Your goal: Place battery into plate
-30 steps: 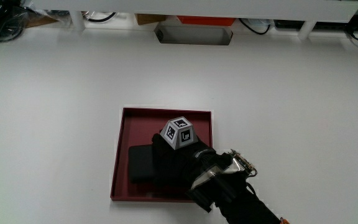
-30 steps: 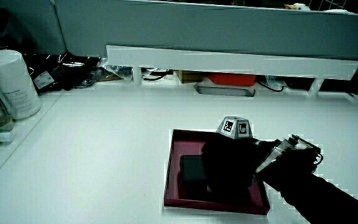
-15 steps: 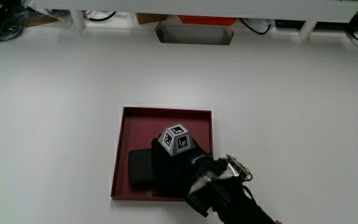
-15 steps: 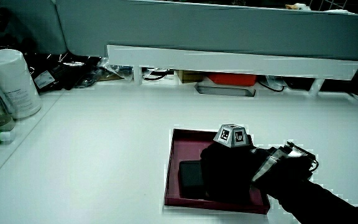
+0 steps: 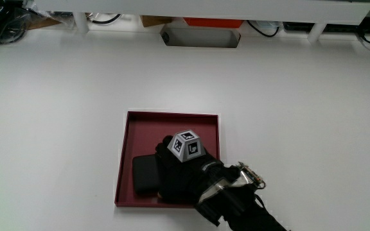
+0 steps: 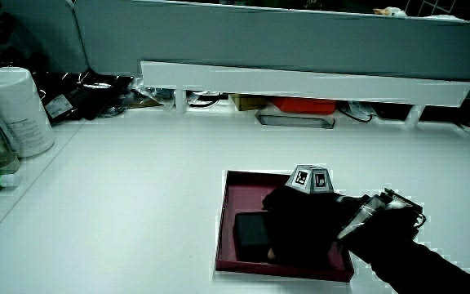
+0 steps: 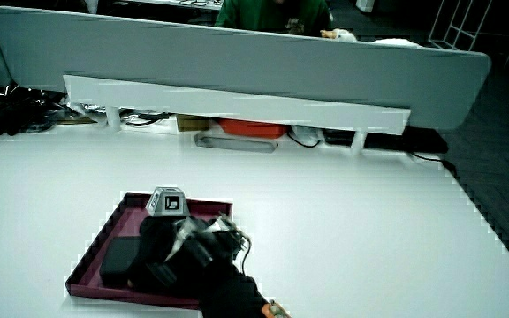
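Observation:
A dark red square plate lies on the white table, near the person. A flat black battery rests inside it, close to the rim nearest the person. The black-gloved hand with the patterned cube is low over the plate, right beside the battery, with its fingers closed on the battery's edge. Both side views show the same: the hand against the battery inside the plate. The hand hides part of the plate's floor.
A low white shelf runs along the table much farther from the person than the plate, with a grey metal tray under it and a grey partition above it. A white canister stands at the table's edge.
The hand has drawn a little nearer to the person, staying low over the plate. The battery has shifted with it toward the plate's near rim.

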### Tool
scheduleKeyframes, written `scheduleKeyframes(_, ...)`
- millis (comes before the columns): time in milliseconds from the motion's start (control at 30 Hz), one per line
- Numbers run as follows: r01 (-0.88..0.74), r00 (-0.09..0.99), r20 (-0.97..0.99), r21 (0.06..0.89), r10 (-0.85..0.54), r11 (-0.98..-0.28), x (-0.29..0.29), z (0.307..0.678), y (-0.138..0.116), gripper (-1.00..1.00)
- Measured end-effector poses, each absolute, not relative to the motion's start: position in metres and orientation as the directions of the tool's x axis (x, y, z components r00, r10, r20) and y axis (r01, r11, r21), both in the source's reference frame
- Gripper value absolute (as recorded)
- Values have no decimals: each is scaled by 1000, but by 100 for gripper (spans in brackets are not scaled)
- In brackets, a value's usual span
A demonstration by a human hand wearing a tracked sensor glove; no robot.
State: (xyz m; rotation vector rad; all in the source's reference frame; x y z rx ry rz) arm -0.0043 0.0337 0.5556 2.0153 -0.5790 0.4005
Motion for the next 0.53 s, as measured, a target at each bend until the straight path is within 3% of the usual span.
scheduleKeyframes(167, -593, 797, 566, 665, -211, -454, 11, 526, 23, -88)
scheduleKeyframes(233, -604, 792, 567, 674, -225, -426, 19, 520, 21, -100)
scheduleKeyframes(333, -614, 787, 562, 671, -255, -417, 34, 502, 19, -100)
scheduleKeyframes(367, -675, 732, 638, 633, -238, -380, 38, 512, 19, -100)
scheduleKeyframes(533, -683, 720, 644, 589, -259, -432, 70, 489, 9, -100)
